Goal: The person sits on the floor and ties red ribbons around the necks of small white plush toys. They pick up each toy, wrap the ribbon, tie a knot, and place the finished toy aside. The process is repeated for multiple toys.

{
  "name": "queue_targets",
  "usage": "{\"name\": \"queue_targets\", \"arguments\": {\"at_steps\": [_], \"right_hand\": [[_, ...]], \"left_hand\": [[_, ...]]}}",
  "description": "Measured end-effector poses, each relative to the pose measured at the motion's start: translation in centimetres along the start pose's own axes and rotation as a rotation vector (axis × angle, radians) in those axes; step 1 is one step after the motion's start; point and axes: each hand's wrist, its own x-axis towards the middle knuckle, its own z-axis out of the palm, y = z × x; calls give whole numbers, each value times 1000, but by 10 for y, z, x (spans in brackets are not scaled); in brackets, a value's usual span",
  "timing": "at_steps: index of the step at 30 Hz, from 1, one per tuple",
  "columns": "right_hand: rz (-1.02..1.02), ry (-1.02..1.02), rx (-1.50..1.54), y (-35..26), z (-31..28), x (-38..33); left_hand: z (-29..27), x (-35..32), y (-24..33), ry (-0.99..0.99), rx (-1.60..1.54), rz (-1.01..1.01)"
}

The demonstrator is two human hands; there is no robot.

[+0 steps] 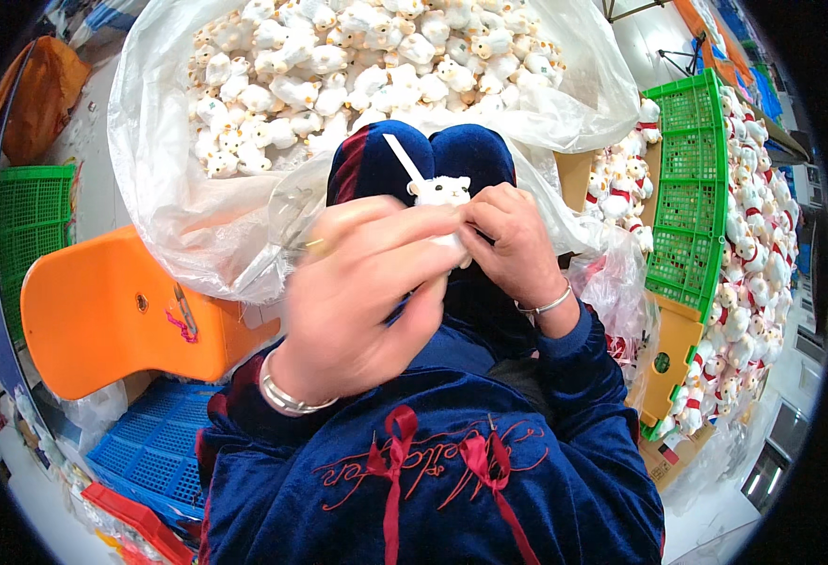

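A small white toy [442, 192] is facing far and to the right, just above the person's knees [381, 160]. It is showing a round head, dark eyes and little ears. A thin white strip [402, 158] is poking up by the ear on its left. Two hands are meeting at this toy. The right hand [513, 240] is pinching the toy's body with its fingers. The left hand [367, 292] is reaching over the toy from the near left, and it is looking blurry, so I cannot tell if its fingers are squeezing. Each wrist is wearing a silver bracelet.

On the far side, a big see-through bag [146, 122] is holding a great heap of white toys [339, 66]. On the left, an orange chair [103, 320] is standing, and a small tool [185, 309] with something pink is lying on it. Nearer on the left, a blue crate [155, 438] is sitting low down. On the right, a green crate [687, 188] is standing. Past it, lots of white toys with red bands [748, 273] are lying in a long pile. The person is wearing a shiny blue top [565, 452] with red bows.
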Motion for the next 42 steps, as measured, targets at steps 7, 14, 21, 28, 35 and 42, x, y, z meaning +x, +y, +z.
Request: {"name": "queue_targets", "arguments": {"at_steps": [7,14,21,28,35,42], "right_hand": [[-54,-56,40,3,0,1],[-32,-51,88,1,-1,1],[-31,-80,97,4,-2,2],[-38,-70,104,2,-3,3],[-20,-95,134,2,-3,2],[-1,-92,139,2,-3,2]], "left_hand": [[55,-2,-42,-326,92,-209],[57,-6,-53,-416,224,-291],[51,2,-49,-424,45,-450],[57,-2,-61,-414,-91,-591],[52,-1,-61,-481,-14,-496],[54,-6,-62,-406,-84,-496]]}}
